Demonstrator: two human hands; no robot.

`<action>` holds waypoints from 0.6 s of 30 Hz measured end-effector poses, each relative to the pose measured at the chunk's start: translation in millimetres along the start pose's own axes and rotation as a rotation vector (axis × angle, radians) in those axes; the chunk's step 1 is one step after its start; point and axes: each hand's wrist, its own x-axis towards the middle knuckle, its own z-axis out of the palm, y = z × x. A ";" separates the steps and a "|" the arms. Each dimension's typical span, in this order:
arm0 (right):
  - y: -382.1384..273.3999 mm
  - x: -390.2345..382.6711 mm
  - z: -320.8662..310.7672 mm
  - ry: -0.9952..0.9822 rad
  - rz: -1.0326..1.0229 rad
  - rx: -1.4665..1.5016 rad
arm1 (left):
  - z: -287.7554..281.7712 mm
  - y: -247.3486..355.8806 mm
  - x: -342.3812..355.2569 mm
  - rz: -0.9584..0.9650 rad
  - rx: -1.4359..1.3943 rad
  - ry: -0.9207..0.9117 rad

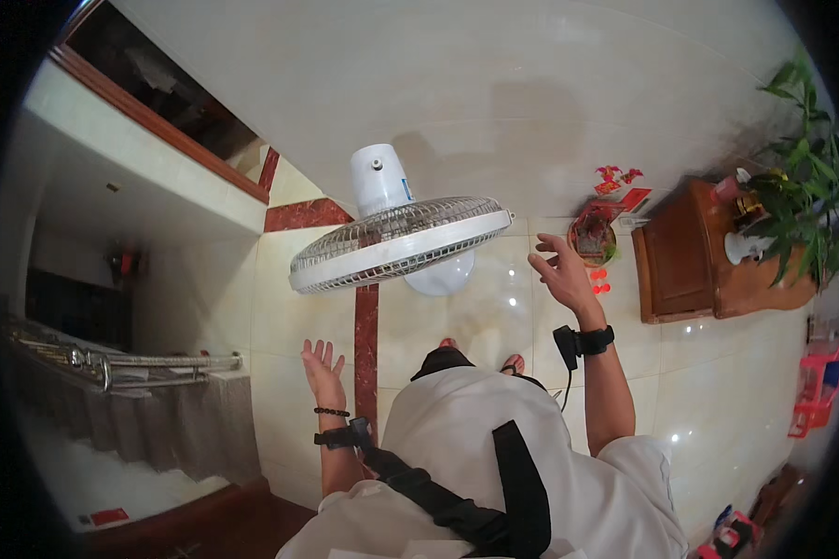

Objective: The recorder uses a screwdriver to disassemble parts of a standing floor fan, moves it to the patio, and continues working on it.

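A white standing fan (401,240) is in front of me, its round wire-caged head seen from above and its motor housing (379,177) on the far side. Below the head its round white base (441,273) shows on the tiles. My left hand (323,372) is raised short of the cage's left part, fingers spread and nothing in it. To the right of the cage rim, my right hand (562,267) hangs in the air with fingers loosely bent and apart. Neither hand touches the fan.
At right stand a potted plant with red decorations (595,233), a brown wooden cabinet (676,252) and a leafy green plant (811,168). Red plastic stools (816,391) are farther right. A metal railing (158,361) beside stairs lies at left. A pale wall (531,84) rises behind the fan.
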 end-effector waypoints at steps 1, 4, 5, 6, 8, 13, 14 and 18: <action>-4.5 0.4 -0.7 -0.012 -0.017 0.031 | 1.2 -3.5 -6.9 -0.005 -0.016 0.032; -8.9 24.8 -16.4 -0.077 -0.045 0.088 | 26.3 -16.0 -17.4 -0.020 -0.069 0.070; -8.8 36.7 -25.0 -0.129 -0.053 0.135 | 39.0 -20.7 -19.1 -0.018 -0.088 0.078; -9.8 48.7 -25.1 -0.144 -0.056 0.131 | 46.8 -21.2 -14.9 -0.016 -0.093 0.072; -10.7 66.9 -27.6 -0.144 -0.044 0.134 | 61.8 -25.6 -2.3 -0.045 -0.115 0.054; -3.8 84.9 -38.0 -0.214 0.017 0.193 | 96.1 -25.3 4.8 -0.100 -0.110 -0.011; -3.9 87.2 -40.8 -0.244 0.017 0.220 | 102.8 -22.7 5.7 -0.096 -0.115 -0.050; -3.7 106.4 -44.9 -0.418 0.022 0.259 | 122.6 -23.7 8.1 -0.136 -0.154 -0.006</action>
